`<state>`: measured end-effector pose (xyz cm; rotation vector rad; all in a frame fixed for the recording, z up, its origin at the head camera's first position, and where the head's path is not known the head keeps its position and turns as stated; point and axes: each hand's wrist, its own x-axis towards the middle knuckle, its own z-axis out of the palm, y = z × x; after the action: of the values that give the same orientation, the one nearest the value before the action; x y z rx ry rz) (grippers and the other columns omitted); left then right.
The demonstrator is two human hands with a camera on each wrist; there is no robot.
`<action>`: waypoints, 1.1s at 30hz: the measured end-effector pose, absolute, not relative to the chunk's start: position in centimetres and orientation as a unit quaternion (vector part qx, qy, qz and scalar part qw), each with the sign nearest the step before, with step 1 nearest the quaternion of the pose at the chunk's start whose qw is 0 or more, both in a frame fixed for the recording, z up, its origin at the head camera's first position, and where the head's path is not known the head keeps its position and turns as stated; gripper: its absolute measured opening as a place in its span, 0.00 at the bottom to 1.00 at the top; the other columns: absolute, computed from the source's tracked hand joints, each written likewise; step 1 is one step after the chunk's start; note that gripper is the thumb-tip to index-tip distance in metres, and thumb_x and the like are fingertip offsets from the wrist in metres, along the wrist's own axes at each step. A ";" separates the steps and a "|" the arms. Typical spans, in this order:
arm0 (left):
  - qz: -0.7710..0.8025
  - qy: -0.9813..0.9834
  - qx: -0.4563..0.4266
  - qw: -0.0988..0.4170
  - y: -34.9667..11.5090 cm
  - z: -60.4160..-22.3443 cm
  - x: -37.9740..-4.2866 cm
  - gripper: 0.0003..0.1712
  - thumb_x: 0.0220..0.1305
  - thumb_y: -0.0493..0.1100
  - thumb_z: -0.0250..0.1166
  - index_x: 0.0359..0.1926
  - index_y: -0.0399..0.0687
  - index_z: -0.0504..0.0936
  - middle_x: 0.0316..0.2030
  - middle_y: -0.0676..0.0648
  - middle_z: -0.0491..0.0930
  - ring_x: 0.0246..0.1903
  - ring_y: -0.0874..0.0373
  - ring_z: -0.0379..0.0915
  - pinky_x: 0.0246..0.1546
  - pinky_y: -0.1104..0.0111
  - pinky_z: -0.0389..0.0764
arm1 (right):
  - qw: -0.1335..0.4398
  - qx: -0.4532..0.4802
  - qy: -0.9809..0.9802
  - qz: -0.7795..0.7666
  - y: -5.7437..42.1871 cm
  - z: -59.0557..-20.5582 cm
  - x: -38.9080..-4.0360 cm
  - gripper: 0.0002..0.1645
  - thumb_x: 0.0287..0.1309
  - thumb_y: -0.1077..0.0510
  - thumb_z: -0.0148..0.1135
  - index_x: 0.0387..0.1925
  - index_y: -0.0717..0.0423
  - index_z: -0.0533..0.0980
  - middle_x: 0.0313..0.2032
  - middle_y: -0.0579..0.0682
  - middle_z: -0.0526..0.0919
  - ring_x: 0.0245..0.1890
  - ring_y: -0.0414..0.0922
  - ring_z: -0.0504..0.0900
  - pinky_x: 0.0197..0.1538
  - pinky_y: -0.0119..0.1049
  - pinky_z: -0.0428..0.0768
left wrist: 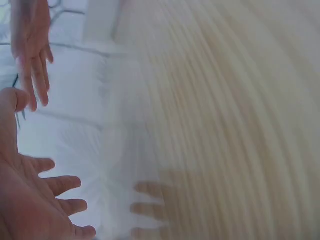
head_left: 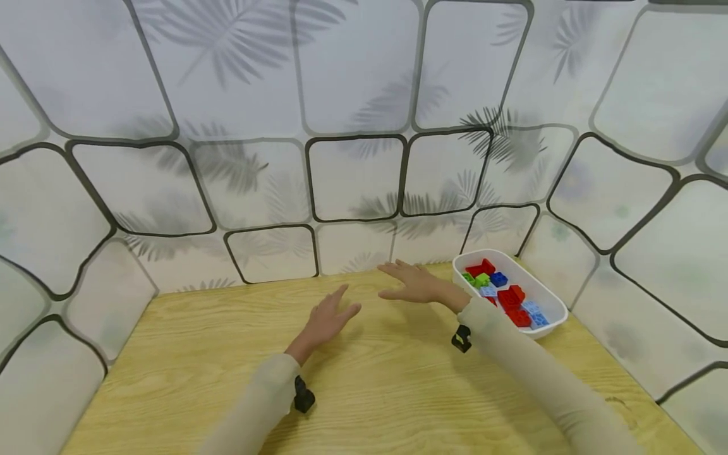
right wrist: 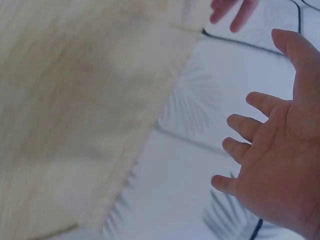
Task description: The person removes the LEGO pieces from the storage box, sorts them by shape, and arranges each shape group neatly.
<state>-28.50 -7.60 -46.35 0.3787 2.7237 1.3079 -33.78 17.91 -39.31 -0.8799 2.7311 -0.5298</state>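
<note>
Hands, mine: two, left hand [head_left: 321, 321] and right hand [head_left: 418, 284]. Pale sleeves [head_left: 540, 363] on my arms: two. Black wrist cameras [head_left: 461, 339] I wear: two. Wood-grained table [head_left: 392, 379] before me: one. White tray [head_left: 545, 296]: one. Within it I count dark blue brick [head_left: 498, 279], one; green bricks [head_left: 482, 279], two; light blue bricks [head_left: 531, 307], at least three; red bricks [head_left: 509, 297], at least three, exact number unclear, some overlapping.

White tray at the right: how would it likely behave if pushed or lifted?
The white tray has an even, undistorted rim, so it is probably stiff. Its wide, low shape suggests sliding along the table rather than tipping. The bricks lie scattered inside, so they would likely shift if it tilted.
</note>
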 end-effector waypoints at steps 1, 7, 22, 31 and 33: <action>0.456 0.880 0.119 0.052 -6.9 -46.3 -28.5 0.44 0.75 0.62 0.53 0.81 0.47 0.52 0.78 0.37 0.57 0.77 0.32 0.48 0.71 0.32 0.49 | 0.114 -0.296 0.930 -0.187 18.7 -38.9 -33.8 0.50 0.69 0.28 0.51 0.81 0.48 0.53 0.80 0.60 0.53 0.81 0.63 0.44 0.73 0.73 0.44; 0.624 0.771 0.101 0.081 -2.0 -45.7 -28.1 0.41 0.75 0.57 0.57 0.80 0.49 0.54 0.75 0.34 0.61 0.75 0.35 0.56 0.70 0.40 0.63 | 0.122 -0.265 0.928 -0.233 24.6 -36.9 -34.0 0.48 0.71 0.35 0.54 0.81 0.50 0.50 0.79 0.62 0.52 0.79 0.65 0.51 0.74 0.68 0.55; 0.783 0.604 0.070 0.133 7.5 -45.2 -28.2 0.37 0.74 0.44 0.61 0.77 0.42 0.58 0.69 0.32 0.70 0.67 0.41 0.71 0.67 0.52 0.73 | 0.078 -0.161 0.940 -0.292 38.0 -35.7 -35.1 0.40 0.75 0.50 0.54 0.76 0.68 0.55 0.70 0.75 0.64 0.69 0.71 0.67 0.66 0.65 0.70; 0.810 0.561 0.053 0.164 12.3 -46.5 -28.4 0.37 0.72 0.41 0.62 0.77 0.39 0.59 0.67 0.34 0.72 0.63 0.46 0.75 0.65 0.52 0.75 | 0.059 -0.119 0.953 -0.272 42.4 -37.4 -35.6 0.35 0.74 0.56 0.55 0.71 0.75 0.60 0.66 0.80 0.67 0.65 0.75 0.69 0.63 0.66 0.73; 0.814 0.553 0.051 0.168 13.3 -46.9 -28.2 0.37 0.72 0.40 0.62 0.76 0.38 0.60 0.67 0.33 0.73 0.62 0.49 0.76 0.65 0.52 0.75 | 0.069 -0.105 0.955 -0.267 43.2 -37.9 -35.6 0.35 0.73 0.58 0.56 0.71 0.76 0.60 0.65 0.81 0.67 0.65 0.76 0.68 0.63 0.67 0.72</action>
<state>-28.21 13.35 -46.92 0.1448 1.5738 2.3172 -35.61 43.22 -37.90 -0.3160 2.8760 -0.8039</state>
